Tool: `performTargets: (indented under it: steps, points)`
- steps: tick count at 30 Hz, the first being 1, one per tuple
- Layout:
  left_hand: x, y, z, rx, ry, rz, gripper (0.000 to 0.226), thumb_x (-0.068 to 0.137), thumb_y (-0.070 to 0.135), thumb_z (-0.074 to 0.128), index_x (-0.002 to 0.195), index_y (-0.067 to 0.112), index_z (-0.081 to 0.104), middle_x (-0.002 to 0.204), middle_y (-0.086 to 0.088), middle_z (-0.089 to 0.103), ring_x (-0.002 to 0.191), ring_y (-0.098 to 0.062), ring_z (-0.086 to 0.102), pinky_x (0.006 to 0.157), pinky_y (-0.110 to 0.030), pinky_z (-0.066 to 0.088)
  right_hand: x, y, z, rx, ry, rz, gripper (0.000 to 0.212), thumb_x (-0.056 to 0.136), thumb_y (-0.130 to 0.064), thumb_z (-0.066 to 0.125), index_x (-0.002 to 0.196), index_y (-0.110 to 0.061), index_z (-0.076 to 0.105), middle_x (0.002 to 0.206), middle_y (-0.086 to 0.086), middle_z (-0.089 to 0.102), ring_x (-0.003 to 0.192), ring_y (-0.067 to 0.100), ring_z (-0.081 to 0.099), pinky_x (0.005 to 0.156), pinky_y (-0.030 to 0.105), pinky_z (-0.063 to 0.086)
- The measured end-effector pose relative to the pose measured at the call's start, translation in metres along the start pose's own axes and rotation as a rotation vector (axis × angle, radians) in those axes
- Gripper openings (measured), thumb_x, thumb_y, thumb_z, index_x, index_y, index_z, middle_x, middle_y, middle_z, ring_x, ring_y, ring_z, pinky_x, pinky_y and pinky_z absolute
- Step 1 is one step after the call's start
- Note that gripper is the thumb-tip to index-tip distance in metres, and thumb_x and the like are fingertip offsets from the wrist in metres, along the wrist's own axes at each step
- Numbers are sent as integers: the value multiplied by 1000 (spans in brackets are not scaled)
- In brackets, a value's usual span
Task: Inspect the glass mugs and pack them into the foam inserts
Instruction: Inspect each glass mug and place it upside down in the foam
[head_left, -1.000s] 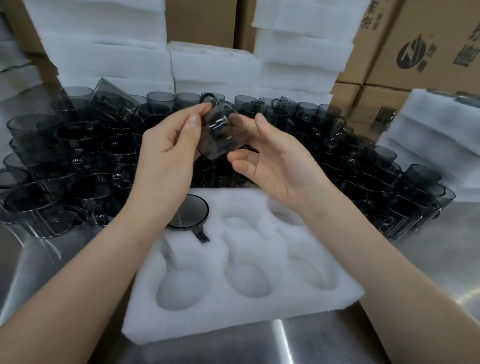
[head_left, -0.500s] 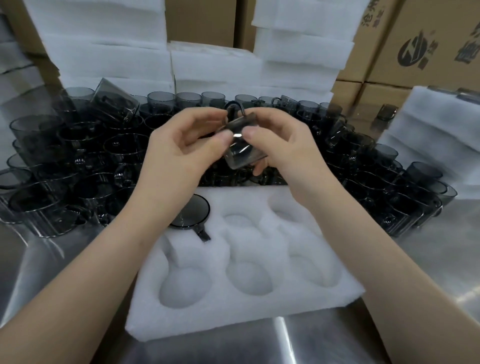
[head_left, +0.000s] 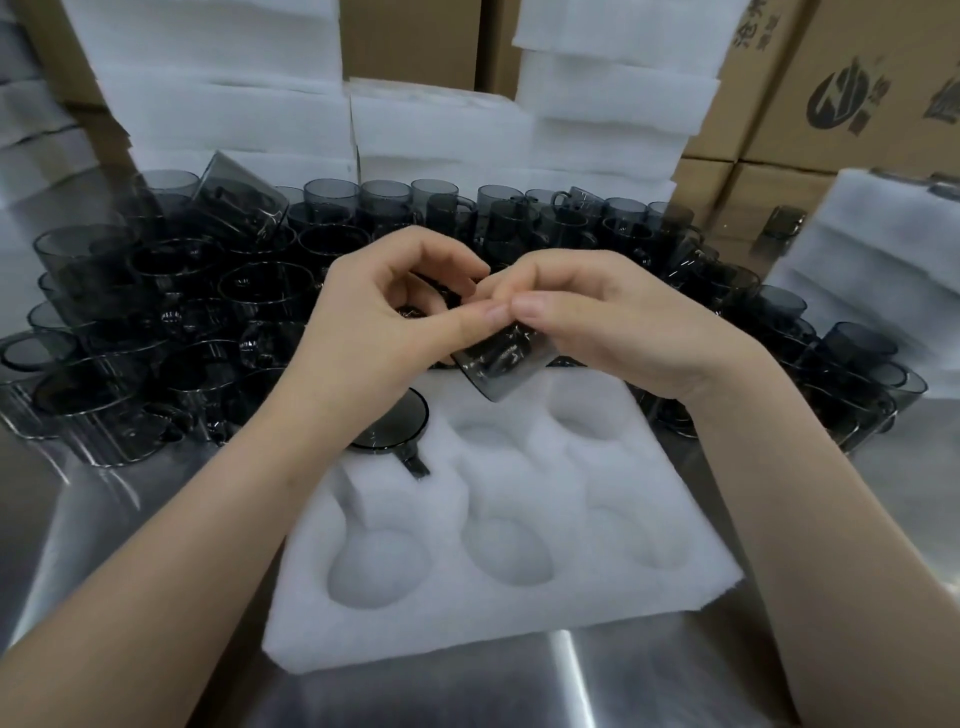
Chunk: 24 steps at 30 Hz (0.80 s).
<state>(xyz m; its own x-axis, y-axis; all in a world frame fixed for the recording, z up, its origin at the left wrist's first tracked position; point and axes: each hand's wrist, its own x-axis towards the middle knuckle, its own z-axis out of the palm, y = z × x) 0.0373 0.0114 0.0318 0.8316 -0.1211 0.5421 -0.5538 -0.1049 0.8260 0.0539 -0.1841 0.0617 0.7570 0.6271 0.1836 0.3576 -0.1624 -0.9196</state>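
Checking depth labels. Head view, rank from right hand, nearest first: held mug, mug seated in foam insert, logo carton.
1. held mug: gripped in the right hand, centre.
2. packed mug: down-left, far-left pocket of the foam insert.
3. logo carton: far back, upper right.

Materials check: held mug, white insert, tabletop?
Held mug: smoky grey glass, glossy; see-through with sharp highlights.
Insert: white foam, matte; soft, fuzzy cut edges.
Tabletop: probably brushed stainless steel; streaky grey reflections.
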Motion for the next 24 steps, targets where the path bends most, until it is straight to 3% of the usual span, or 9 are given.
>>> performTargets:
  steps: [2,4,8,10,15,19,24]
  points:
    - [0,0,-1,-19,-16,-2,25,70,27,81,89,21,67,81,0,65,65,-20,57,58,-32,56,-2,-2,-1,-6,10,-22,11,88,-15,63,96,-17,70,114,24,65,101,25,64,81,32,54]
    - [0,0,-1,-107,-17,-28,16,79,28,73,89,18,66,74,-2,63,53,-17,55,47,-27,50,-4,-4,-2,-18,-37,-37,27,85,-6,65,111,-12,62,112,17,67,107,21,62,82,28,53]
    - [3,-2,-2,-187,42,-100,29,95,36,51,83,14,63,55,-1,57,36,-17,47,37,-21,36,-8,-11,2,-153,-160,27,46,82,17,64,120,-5,52,123,10,63,124,16,55,93,49,51]
    - [4,-4,-2,-140,78,-94,32,99,34,48,79,15,64,50,1,54,35,-15,44,37,-19,33,-9,-15,5,-255,-176,47,47,79,21,62,119,-4,55,126,7,61,124,10,55,100,46,49]
    - [5,-4,-2,-126,167,-97,36,102,27,46,72,17,63,44,4,48,34,-12,37,38,-16,29,-9,-26,17,-523,-253,73,51,77,6,66,117,-26,70,142,-19,49,129,-12,40,106,11,33]
    - [4,-3,-1,-118,206,-79,38,103,24,45,71,15,63,44,4,47,36,-11,36,39,-18,31,-6,-24,25,-630,-307,122,53,82,-3,66,122,-37,65,136,-20,46,128,-9,38,106,12,29]
    - [4,-3,-1,-109,221,-64,38,103,23,45,71,14,63,43,3,46,35,-10,35,39,-18,31,-7,-22,23,-646,-369,267,52,94,-22,62,142,-31,42,140,-21,42,129,-10,36,103,12,34]
